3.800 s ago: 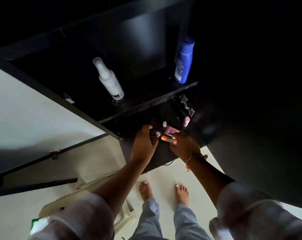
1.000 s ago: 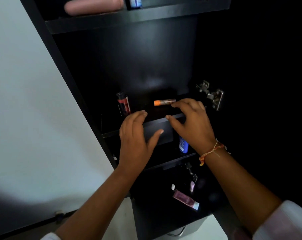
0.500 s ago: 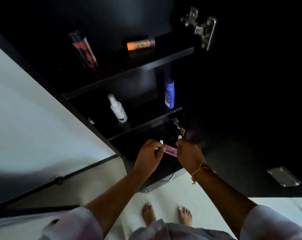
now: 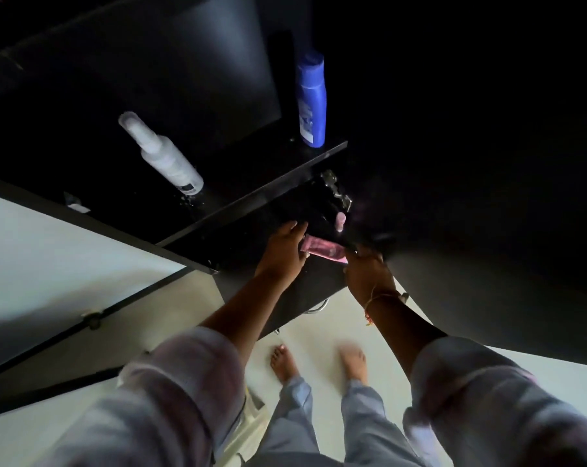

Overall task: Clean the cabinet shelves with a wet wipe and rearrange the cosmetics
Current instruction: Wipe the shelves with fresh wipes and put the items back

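On the lowest shelf of the black cabinet (image 4: pixel 251 194) lies a pink tube (image 4: pixel 322 251). My left hand (image 4: pixel 283 252) pinches its left end, thumb above and fingers below. The tube's right end is held by the curled fingers of my right hand (image 4: pixel 366 273). A small pink bottle (image 4: pixel 340 221) stands just behind the tube. One shelf up, a white spray bottle (image 4: pixel 165 160) stands on the left and a blue bottle (image 4: pixel 311 102) on the right.
A metal door hinge (image 4: pixel 335 193) sits on the cabinet's right wall just above my hands. The open dark door (image 4: pixel 487 230) fills the right side. A white wall (image 4: pixel 49 247) is on the left and my bare feet (image 4: pixel 285 365) stand on the pale floor.
Both hands came down from the upper shelf, where the orange tube stayed, to the lowest shelf and took hold of the pink tube. My view tilted downward.
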The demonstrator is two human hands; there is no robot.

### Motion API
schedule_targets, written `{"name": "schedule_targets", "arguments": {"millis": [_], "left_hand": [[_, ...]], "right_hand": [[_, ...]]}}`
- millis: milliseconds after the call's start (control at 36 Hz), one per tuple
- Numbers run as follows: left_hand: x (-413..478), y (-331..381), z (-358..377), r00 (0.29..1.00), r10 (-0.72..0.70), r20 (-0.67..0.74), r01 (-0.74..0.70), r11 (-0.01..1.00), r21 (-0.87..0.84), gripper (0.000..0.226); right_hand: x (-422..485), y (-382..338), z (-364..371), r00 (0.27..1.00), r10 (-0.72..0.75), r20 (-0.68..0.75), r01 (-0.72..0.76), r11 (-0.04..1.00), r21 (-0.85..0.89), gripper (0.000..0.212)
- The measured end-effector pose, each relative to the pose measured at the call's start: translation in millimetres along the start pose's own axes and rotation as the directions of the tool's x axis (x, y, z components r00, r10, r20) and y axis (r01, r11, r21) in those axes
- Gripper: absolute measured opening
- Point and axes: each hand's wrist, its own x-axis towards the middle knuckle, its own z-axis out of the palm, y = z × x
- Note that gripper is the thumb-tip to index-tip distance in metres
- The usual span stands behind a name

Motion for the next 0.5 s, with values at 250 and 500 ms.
{"name": "schedule_targets", "arguments": {"millis": [250, 500], "left_hand": [[20, -12, 19, 1.000, -0.013, -0.023, 0.013, 0.999, 0.033, 0.057], [15, -26, 20, 0.978, -0.148, -0.147, 0.150, 0.989, 0.004, 0.024]], "right_hand": [[24, 1, 9, 0.998, -0.032, 0.046, 0.031, 0.999, 0.032, 0.048], [30, -6, 9, 0.998, -0.053, 0.012, 0.053, 0.998, 0.029, 0.035]]}}
